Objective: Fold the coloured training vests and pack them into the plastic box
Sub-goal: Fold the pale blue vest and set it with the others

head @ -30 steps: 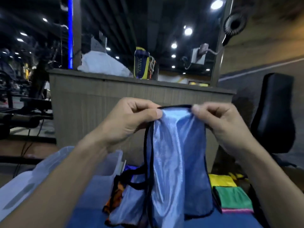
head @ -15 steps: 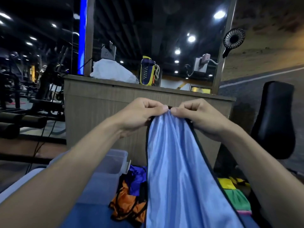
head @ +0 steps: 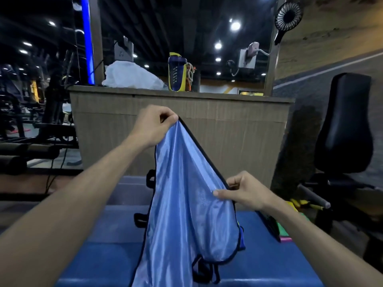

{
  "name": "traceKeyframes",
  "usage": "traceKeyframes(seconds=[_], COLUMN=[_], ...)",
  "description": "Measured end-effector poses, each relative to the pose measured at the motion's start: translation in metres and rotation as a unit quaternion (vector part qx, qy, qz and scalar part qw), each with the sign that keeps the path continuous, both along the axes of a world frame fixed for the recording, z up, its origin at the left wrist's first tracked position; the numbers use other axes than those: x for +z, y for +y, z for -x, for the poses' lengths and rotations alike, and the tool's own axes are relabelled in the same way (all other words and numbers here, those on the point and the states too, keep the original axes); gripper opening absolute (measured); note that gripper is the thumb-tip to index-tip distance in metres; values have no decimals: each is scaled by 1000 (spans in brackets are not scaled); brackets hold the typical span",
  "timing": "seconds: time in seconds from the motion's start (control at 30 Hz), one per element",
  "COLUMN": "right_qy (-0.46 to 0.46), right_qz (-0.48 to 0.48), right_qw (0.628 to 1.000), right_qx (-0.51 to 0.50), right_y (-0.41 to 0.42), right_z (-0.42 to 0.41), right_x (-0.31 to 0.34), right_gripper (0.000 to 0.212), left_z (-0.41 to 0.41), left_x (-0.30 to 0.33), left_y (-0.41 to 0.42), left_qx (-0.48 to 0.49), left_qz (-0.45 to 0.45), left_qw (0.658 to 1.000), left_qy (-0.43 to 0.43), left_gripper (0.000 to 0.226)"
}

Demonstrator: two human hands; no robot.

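While the left hand (head: 154, 126) pinches the top corner of the light blue vest (head: 186, 204) between thumb and curled fingers, the right hand (head: 245, 192) pinches the vest's black-trimmed right edge lower down, thumb on the front of the cloth. Held this way, the vest hangs as a tall, narrow triangle in front of the person, above the blue surface (head: 269, 266) and before the plastic box (head: 128, 191), whose translucent wall shows behind its left edge. Its fabric is shiny fine mesh, creased in long vertical folds, with black binding along every edge and black strap loops at the left side and bottom. Green and yellow cloth (head: 285, 229) lies at the right of the blue surface, partly hidden by the right forearm. Beyond stands a wooden counter (head: 238, 131) carrying a blue and yellow bottle (head: 176, 72) and a white bag (head: 130, 76).
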State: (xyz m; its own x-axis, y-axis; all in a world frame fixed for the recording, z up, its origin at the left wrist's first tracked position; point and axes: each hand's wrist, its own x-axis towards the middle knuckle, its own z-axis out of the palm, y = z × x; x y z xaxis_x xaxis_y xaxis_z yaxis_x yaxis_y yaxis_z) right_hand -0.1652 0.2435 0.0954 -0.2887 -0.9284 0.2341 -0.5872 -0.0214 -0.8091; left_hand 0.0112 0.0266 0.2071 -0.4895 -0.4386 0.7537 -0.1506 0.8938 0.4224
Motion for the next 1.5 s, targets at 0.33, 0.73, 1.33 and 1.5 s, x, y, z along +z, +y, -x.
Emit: traceKeyframes(seconds=[0.33, 0.73, 1.33, 1.5], right_qy=[28, 164, -5, 155], right_qz=[44, 236, 214, 196], right_qw=[998, 945, 976, 963], right_qx=[23, -155, -44, -97], right_y=[-24, -71, -73, -66], right_z=[-5, -30, -25, -23], right_x=[-21, 16, 4, -7], right_gripper=[35, 24, 24, 10], left_z=[0, 2, 5, 8], left_x=[-23, -32, -42, -43], left_y=[1, 6, -5, -4], left_qx=[-173, -202, -146, -135], left_qz=[12, 94, 128, 133], left_qw=[979, 954, 947, 947], left_qy=[-109, -201, -256, -259], left_gripper=[14, 15, 15, 15])
